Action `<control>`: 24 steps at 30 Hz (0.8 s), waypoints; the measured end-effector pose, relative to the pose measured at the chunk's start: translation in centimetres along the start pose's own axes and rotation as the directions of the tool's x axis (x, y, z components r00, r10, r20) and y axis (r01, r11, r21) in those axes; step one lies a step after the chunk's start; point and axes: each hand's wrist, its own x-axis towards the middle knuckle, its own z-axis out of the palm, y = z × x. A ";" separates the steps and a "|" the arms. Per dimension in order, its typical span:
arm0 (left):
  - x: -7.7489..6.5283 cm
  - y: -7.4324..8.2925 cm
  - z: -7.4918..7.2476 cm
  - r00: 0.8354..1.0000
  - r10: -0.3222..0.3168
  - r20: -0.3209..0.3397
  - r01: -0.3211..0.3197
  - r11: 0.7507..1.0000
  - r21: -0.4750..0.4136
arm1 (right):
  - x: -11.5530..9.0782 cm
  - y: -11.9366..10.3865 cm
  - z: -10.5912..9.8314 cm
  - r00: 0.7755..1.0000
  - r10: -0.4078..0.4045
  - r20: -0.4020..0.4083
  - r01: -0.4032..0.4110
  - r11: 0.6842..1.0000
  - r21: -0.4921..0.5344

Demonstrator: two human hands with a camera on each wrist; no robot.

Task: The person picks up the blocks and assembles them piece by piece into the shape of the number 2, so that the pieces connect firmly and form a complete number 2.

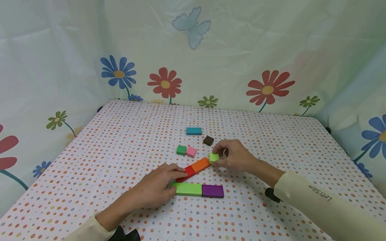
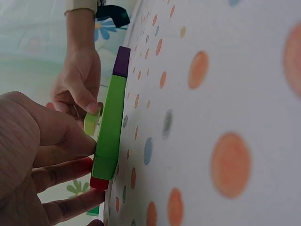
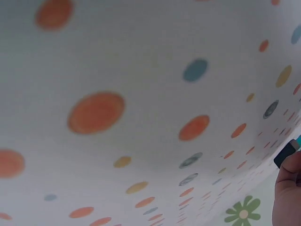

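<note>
- While the right hand (image 1: 236, 155) pinches the small lime block (image 1: 213, 158) at the right end of the orange block (image 1: 200, 165), the left hand (image 1: 159, 185) lies loosely extended, touching the red block (image 1: 187, 173).
- Nearer than the orange block: a long green block (image 1: 189, 189).

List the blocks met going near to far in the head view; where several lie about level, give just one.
Long lime block → red block → small lime cube → dark brown block → blue block.
</note>
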 end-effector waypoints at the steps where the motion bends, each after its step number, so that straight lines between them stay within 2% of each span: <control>1: 0.0 0.0 0.0 1.000 0.000 0.001 0.000 1.000 -0.001 | 0.1 -0.1 0.0 1.000 0.001 -0.002 -0.001 1.000 -0.002; 12: 0.0 0.0 0.0 1.000 0.012 -0.007 -0.012 1.000 0.001 | 0.6 -0.1 -0.1 0.999 0.002 -0.045 -0.003 1.000 -0.011; 24: 0.0 0.0 0.0 1.000 0.005 -0.004 -0.005 1.000 0.000 | 1.0 0.2 0.3 0.998 0.029 -0.053 -0.030 1.000 -0.009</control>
